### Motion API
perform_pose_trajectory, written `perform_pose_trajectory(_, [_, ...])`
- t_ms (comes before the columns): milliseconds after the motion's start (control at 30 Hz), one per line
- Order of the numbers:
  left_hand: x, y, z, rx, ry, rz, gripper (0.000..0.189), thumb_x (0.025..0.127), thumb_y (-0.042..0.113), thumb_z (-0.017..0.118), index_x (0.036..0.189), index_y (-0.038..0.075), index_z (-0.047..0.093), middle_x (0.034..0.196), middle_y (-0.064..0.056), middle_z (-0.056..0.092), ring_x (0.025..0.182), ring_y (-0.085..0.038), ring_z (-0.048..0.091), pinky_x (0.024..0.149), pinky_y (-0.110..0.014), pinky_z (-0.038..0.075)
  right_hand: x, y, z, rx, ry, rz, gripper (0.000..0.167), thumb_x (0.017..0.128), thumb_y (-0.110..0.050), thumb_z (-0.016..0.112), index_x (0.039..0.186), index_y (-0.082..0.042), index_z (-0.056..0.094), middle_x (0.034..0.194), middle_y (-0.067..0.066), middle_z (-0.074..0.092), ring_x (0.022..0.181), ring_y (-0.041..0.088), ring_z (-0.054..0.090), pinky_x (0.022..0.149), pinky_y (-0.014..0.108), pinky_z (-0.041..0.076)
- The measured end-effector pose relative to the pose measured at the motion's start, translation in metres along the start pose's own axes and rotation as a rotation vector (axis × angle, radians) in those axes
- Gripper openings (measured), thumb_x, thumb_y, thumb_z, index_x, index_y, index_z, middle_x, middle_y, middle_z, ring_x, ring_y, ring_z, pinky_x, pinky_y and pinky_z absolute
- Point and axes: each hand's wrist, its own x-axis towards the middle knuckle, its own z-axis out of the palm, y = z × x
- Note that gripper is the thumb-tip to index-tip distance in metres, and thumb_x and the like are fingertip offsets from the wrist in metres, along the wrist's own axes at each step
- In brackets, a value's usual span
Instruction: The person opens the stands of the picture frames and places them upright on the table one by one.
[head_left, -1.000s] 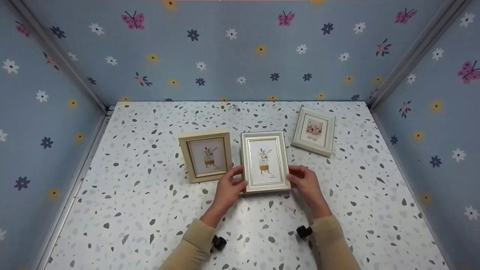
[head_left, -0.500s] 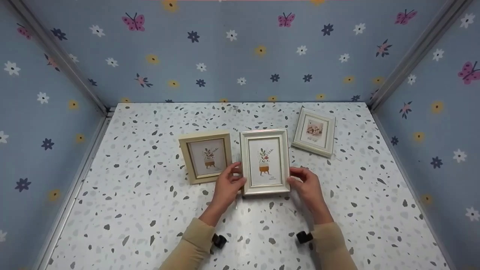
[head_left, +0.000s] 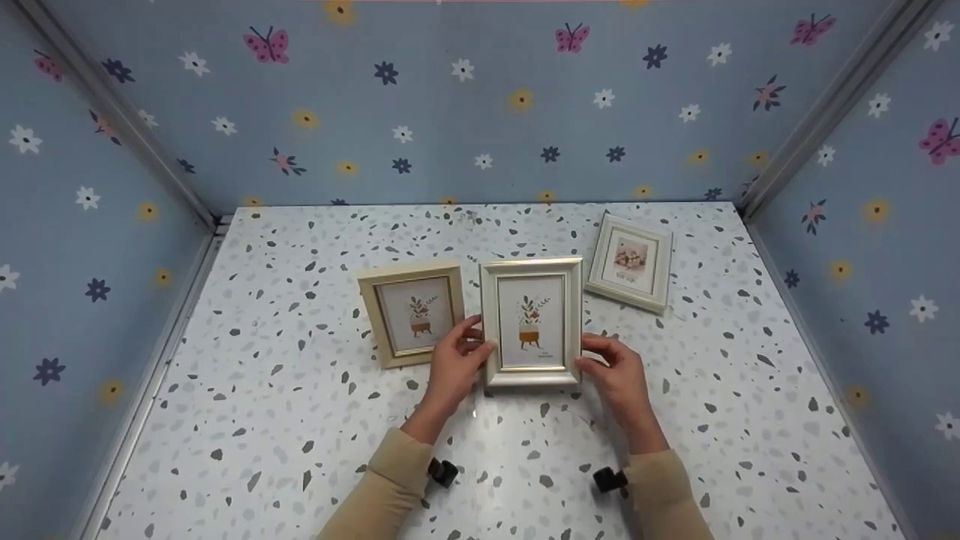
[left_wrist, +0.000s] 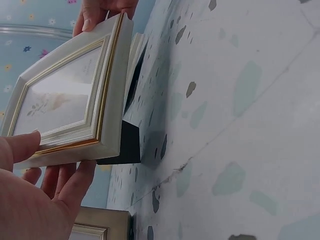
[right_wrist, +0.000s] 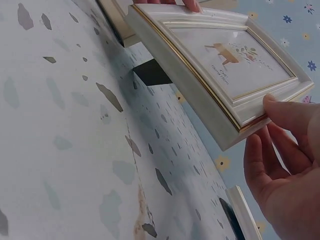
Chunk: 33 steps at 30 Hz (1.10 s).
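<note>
A cream-white picture frame with gold trim and a potted-plant picture is held between both hands. My left hand pinches its left side near the lower corner, thumb on the front and fingers behind. On the opposite side, my right hand grips it the same way. The frame leans back, its picture facing me. From its back a black support leg sticks out toward the table, also seen in the right wrist view. Just left stands a beige frame with a similar picture, its right edge close behind my left fingers.
A third, pale frame with a pinkish picture stands at the back right, turned at an angle. The speckled white table is bordered by blue patterned walls at the back and both sides.
The held frame has tilted, its top edge coming up and toward me, so its face looks larger and more upright. Both hands have kept their grip with little movement.
</note>
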Motion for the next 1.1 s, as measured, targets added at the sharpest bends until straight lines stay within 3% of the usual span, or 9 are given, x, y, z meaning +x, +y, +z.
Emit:
perform_pose_trajectory(267, [0.001, 0.002, 0.000, -0.005, -0.003, 0.025, 0.047, 0.090, 0.004, 0.073, 0.134, 0.004, 0.058, 0.113, -0.014, 0.059, 0.103, -0.026, 0.063, 0.082, -0.033, 0.056, -0.004, -0.006, 0.000, -0.011, -0.001, 0.013, 0.031, 0.081, 0.007, 0.078, 0.111, 0.007, 0.069, 0.113, 0.017, 0.068, 0.109, 0.020, 0.063, 0.092, 0.029, 0.051])
perform_pose_trajectory(500, [0.001, 0.001, 0.000, 0.018, 0.000, 0.063, 0.045, 0.091, 0.002, 0.071, 0.133, 0.007, 0.058, 0.113, -0.012, 0.058, 0.105, -0.025, 0.061, 0.088, -0.034, 0.053, -0.004, -0.009, 0.001, -0.073, -0.013, 0.039, 0.040, 0.084, 0.005, 0.076, 0.123, 0.005, 0.064, 0.115, 0.018, 0.067, 0.110, 0.026, 0.062, 0.095, 0.036, 0.050])
perform_pose_trajectory(633, [0.003, 0.001, 0.000, 0.041, 0.023, 0.073, 0.044, 0.089, 0.005, 0.074, 0.130, 0.007, 0.060, 0.112, -0.011, 0.060, 0.102, -0.024, 0.061, 0.089, -0.034, 0.053, -0.006, -0.011, 0.002, -0.081, -0.011, 0.050, 0.041, 0.083, 0.001, 0.078, 0.123, 0.001, 0.066, 0.115, 0.015, 0.068, 0.109, 0.024, 0.062, 0.091, 0.030, 0.053])
perform_pose_trajectory(833, [0.004, 0.001, -0.001, 0.048, 0.045, 0.072, 0.043, 0.089, 0.007, 0.075, 0.129, 0.006, 0.061, 0.112, -0.011, 0.060, 0.102, -0.024, 0.061, 0.090, -0.035, 0.052, -0.009, -0.014, 0.003, -0.097, -0.050, 0.016, 0.040, 0.082, 0.001, 0.080, 0.120, -0.003, 0.068, 0.113, 0.013, 0.069, 0.106, 0.026, 0.063, 0.088, 0.030, 0.054])
perform_pose_trajectory(1100, [0.005, 0.007, -0.004, 0.027, 0.026, 0.037, 0.046, 0.091, 0.009, 0.073, 0.135, 0.006, 0.056, 0.119, -0.012, 0.058, 0.110, -0.026, 0.059, 0.093, -0.036, 0.052, -0.013, -0.020, -0.001, -0.029, -0.137, -0.051, 0.038, 0.082, 0.003, 0.078, 0.118, -0.001, 0.068, 0.113, 0.015, 0.067, 0.104, 0.029, 0.064, 0.086, 0.034, 0.056])
